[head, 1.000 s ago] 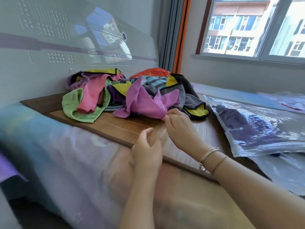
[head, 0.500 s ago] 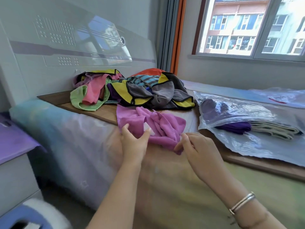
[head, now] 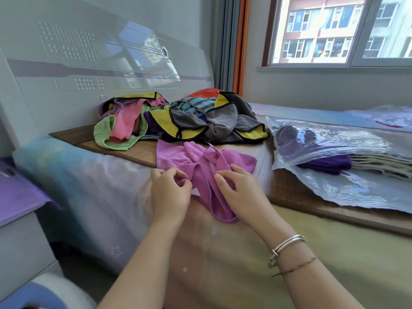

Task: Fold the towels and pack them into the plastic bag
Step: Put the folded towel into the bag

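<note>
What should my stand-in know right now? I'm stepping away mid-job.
Left hand and right hand both pinch the purple towel, crumpled at the bed's near edge, not yet folded.
Pile of unfolded towels behind it.
Bag to the right already holds folded towels.
Left: fold this one, then the pile, and bag everything.

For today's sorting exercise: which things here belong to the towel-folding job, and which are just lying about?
Job: purple towel, gripped by left hand and right hand; towel pile; plastic bag holding folded towels.
Lying about: headboard; window; purple cabinet.
</note>
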